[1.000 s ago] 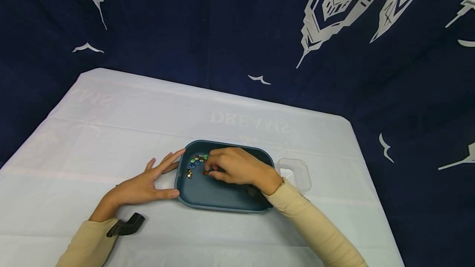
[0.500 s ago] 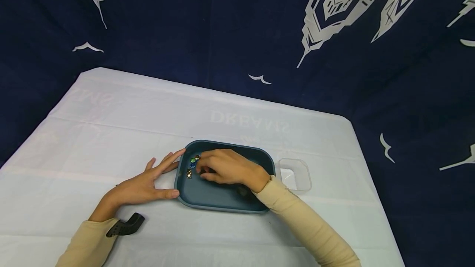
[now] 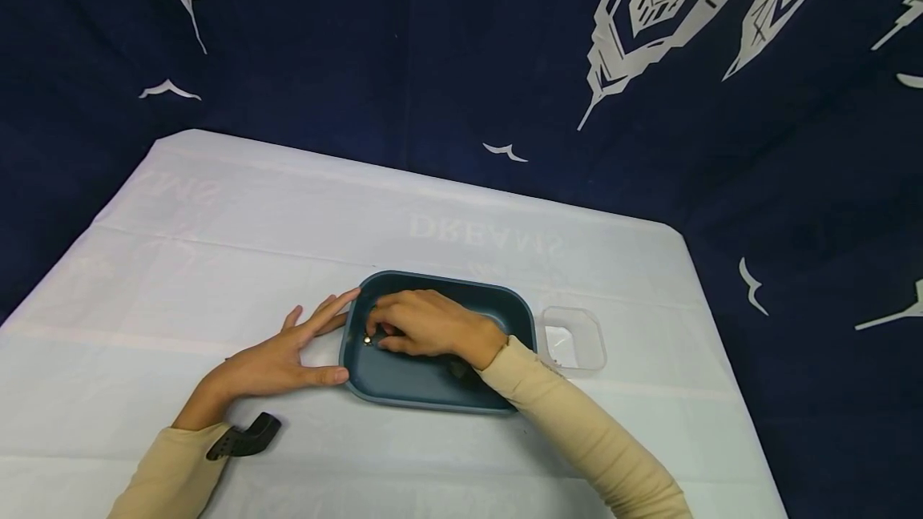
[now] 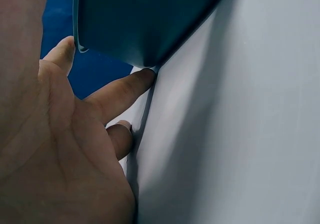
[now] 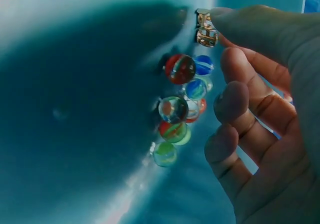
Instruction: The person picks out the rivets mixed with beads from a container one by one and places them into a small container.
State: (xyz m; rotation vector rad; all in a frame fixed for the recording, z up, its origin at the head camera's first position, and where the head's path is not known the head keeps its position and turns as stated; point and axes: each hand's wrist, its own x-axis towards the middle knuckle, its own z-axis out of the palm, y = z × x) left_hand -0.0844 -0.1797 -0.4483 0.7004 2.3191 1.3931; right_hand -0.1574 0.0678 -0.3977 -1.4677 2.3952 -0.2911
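Observation:
In the head view a dark blue-green tray [image 3: 411, 387] lies on the white-covered table. My left hand [image 3: 277, 363], fingers spread, rests against its left rim. My right hand [image 3: 429, 325] reaches into the tray's left part. In the right wrist view its thumb and index finger pinch at a small gold-coloured openwork metal piece [image 5: 206, 29], which seems to be two stacked parts. The other fingers are half bent and hold nothing. Beside them lie several glass marbles, among them a red marble [image 5: 180, 69], a blue marble [image 5: 195, 89] and a green marble [image 5: 165, 154]. In the head view my right hand hides the marbles.
A clear plastic box [image 3: 577, 339] stands just right of the tray. A black curved strap piece [image 3: 245, 436] sits at the left sleeve cuff. Behind the table hangs a dark blue cloth [image 3: 433, 62] with white prints.
My right hand has moved left across the tray, from beside a red marble, past the marbles, to the gold-coloured piece. My left hand has stayed at the rim.

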